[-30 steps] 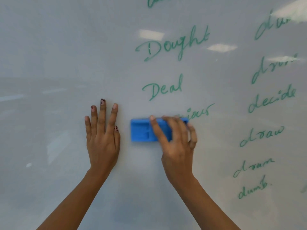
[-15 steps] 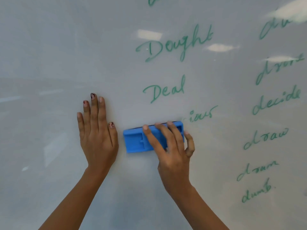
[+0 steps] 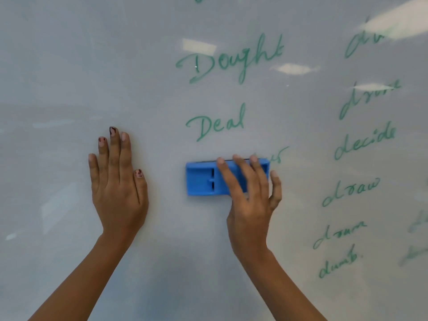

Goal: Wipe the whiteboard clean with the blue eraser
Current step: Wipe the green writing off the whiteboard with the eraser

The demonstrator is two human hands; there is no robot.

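Blue rectangular eraser [image 3: 201,181], two dark slots [image 3: 212,173], flat on whiteboard [image 3: 69,66]

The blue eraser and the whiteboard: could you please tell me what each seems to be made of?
The blue eraser looks like moulded hard plastic, satin finish: even colour, raised rim, crisp slots. The dark strip along its top edge may be felt. The whiteboard is smooth and glossy, showing light reflections; its core cannot be told.
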